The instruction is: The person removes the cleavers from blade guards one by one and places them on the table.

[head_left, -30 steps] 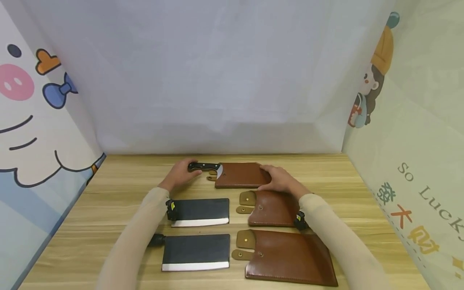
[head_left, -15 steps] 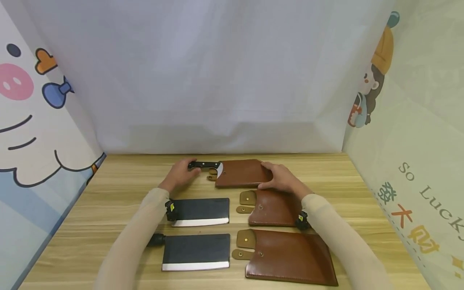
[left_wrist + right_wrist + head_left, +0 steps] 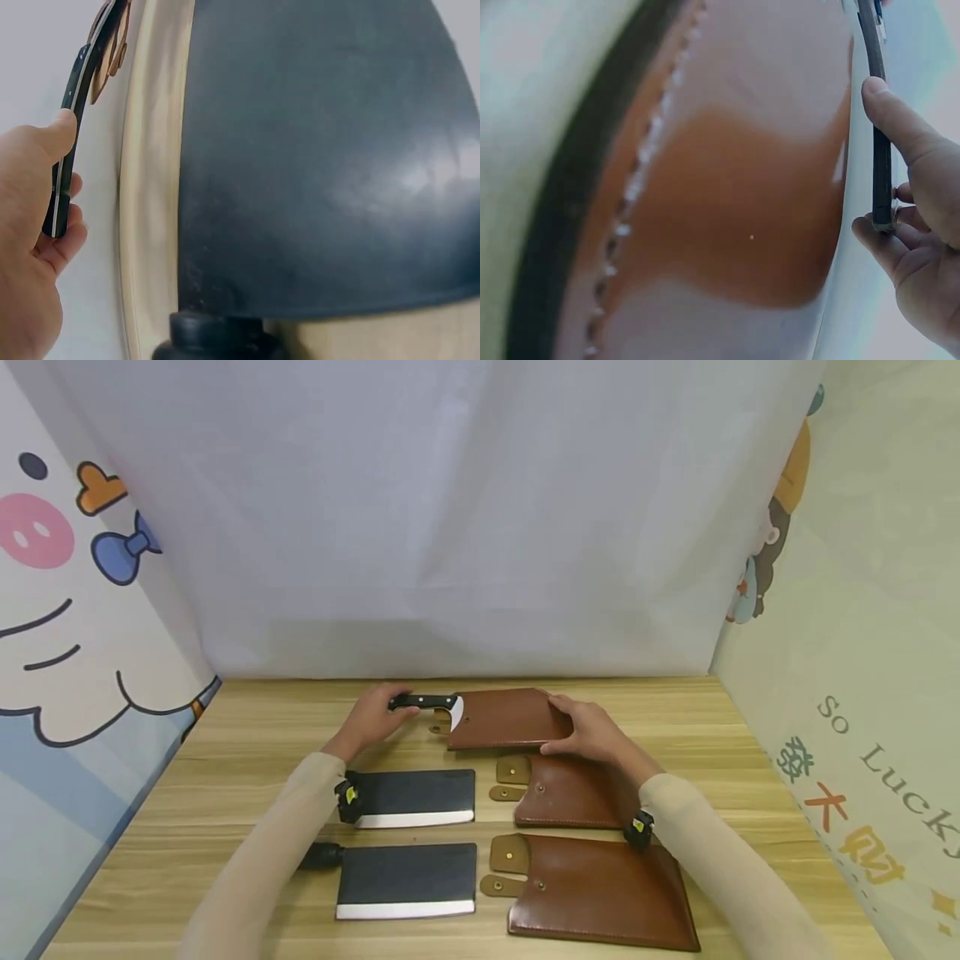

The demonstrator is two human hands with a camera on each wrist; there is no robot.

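At the far side of the table, a cleaver sits in a brown leather sheath (image 3: 510, 718), with its black riveted handle (image 3: 423, 702) and a sliver of bright blade heel showing. My left hand (image 3: 375, 717) grips the handle's end; in the left wrist view, the thumb lies along the handle (image 3: 75, 86) with the fingers beneath. My right hand (image 3: 588, 727) holds the closed end of the sheath. Seen from the right wrist, the thumb presses one face of the sheath (image 3: 881, 172) and the fingers curl below it. The rest of the blade is hidden in the leather.
Two dark cleavers, one (image 3: 420, 797) behind the other (image 3: 408, 881), lie nearer on the wood-grain table (image 3: 187, 860). Right of them lie two more brown sheaths, one small (image 3: 562, 789) and one large (image 3: 600, 893), their snap straps pointing left. A white cloth (image 3: 465, 527) hangs behind.
The sheathed cleaver has lifted slightly at its far edge and shifted a little right. My right hand has moved right with it; the left keeps its grip on the handle.
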